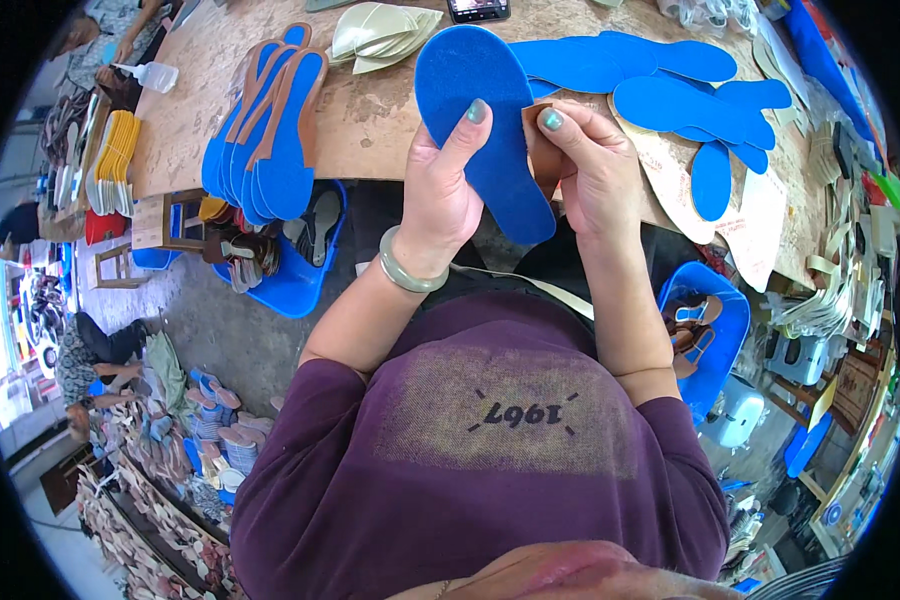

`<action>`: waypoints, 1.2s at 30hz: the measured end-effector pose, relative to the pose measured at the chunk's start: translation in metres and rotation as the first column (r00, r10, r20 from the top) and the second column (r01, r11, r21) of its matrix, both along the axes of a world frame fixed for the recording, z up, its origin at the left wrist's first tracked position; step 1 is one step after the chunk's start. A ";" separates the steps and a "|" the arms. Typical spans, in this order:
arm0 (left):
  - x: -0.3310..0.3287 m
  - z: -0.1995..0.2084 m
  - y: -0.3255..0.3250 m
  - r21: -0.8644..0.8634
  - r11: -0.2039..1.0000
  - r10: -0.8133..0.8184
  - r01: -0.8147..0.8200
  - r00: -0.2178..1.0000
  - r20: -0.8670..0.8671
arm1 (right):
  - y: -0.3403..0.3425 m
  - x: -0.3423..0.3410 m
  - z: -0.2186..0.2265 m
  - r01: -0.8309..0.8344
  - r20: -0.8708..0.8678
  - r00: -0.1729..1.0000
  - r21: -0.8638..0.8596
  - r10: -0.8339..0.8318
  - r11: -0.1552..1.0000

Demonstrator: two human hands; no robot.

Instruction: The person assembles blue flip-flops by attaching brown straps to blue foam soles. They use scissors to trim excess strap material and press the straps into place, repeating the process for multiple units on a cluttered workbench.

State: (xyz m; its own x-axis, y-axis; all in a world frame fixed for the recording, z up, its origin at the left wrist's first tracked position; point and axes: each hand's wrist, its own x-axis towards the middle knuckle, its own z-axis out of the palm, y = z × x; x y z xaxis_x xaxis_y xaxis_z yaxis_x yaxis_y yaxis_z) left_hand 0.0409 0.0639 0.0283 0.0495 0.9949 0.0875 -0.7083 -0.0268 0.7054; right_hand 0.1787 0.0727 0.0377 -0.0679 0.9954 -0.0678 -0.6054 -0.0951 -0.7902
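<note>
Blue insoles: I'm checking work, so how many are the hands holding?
1 visible: the blue insole in the left hand, beside the brown piece in the right hand; another could hide behind.

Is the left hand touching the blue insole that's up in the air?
Touching. The head view shows the left hand gripping the blue insole, thumb across its face.
</note>
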 end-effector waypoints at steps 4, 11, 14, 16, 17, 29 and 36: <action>0.002 0.001 -0.001 0.012 1.000 0.011 -0.011 1.000 -0.002 | -0.001 0.001 -0.002 -0.027 -0.025 0.999 0.009 0.027 1.000; 0.000 -0.003 -0.002 0.031 0.999 0.016 -0.015 0.999 -0.032 | -0.004 0.000 0.003 -0.023 -0.025 0.999 0.017 0.024 1.000; -0.001 0.001 -0.003 0.040 0.999 -0.018 0.018 1.000 -0.001 | -0.005 -0.003 0.001 -0.012 -0.006 1.000 0.011 0.012 1.000; -0.003 0.002 -0.004 0.045 0.998 -0.050 0.049 0.999 0.018 | -0.005 -0.004 0.001 -0.037 -0.041 0.999 -0.014 0.036 0.999; -0.004 0.003 -0.005 0.048 0.997 -0.065 0.064 0.998 0.027 | -0.004 -0.003 0.002 -0.101 -0.104 0.990 -0.013 0.099 0.995; -0.015 0.025 -0.025 0.103 0.987 -0.062 0.120 0.893 -0.446 | -0.012 0.012 0.013 -0.164 0.517 0.854 0.375 -0.059 0.912; -0.007 0.009 -0.012 0.143 0.968 -0.148 0.204 0.933 -0.328 | -0.009 -0.014 -0.001 -0.041 0.306 0.950 0.311 -0.059 0.949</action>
State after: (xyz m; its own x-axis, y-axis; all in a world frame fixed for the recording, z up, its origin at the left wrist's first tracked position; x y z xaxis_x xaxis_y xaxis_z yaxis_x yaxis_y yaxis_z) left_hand 0.0341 0.0515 0.0375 0.2753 0.9386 0.2079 -0.4571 -0.0624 0.8872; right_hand 0.1645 0.0634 0.0366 -0.0848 0.9699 0.2281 -0.3278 0.1890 -0.9257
